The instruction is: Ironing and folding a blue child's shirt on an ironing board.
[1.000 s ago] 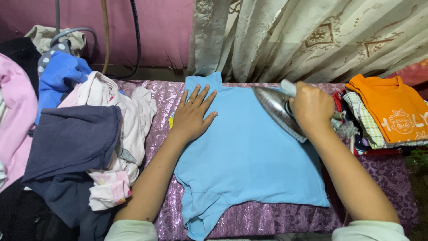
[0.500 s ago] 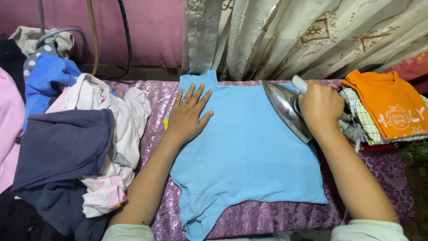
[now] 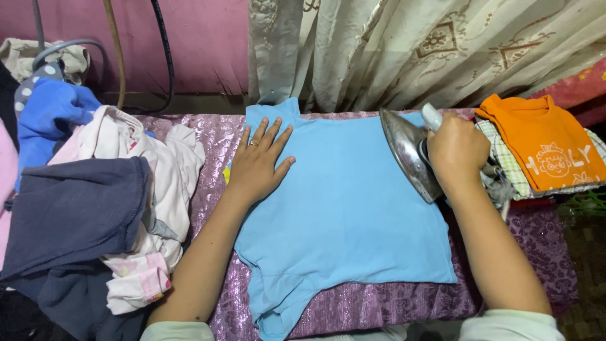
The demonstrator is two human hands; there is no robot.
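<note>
While the flat, light-blue cotton T-shirt [image 3: 344, 215] lies spread across the purple shiny-patterned ironing cover [image 3: 379, 306], these lines hold:

Garment: it lies face down or up, I cannot tell which, collar toward the curtain, hem toward the person, lower left corner rumpled.

Right hand: the right hand [image 3: 456, 151] is clamped around the pale handle of a metal-soled iron [image 3: 410, 155], which is tipped up on its side at the shirt's right edge, soleplate facing left.

Left hand: the left hand [image 3: 259, 163] rests flat, fingers spread, holding nothing, pressing the shirt's upper left part.

Doing it well: judging by the layout, the plate should come down flat and glide away from the spread fingers, the palm keeping the cloth taut.

Right edge: a folded orange shirt with a cartoon print [image 3: 543, 142] sits on checked cloth just beside the iron, so little room there.

Left edge: a heap of mixed clothes, white, navy and pink [image 3: 120, 208], touches the cover near the left forearm.

Far edge: cream patterned curtains [image 3: 404, 44] hang to the shirt's collar.

Open room: the shirt's middle and lower right are free.
</note>
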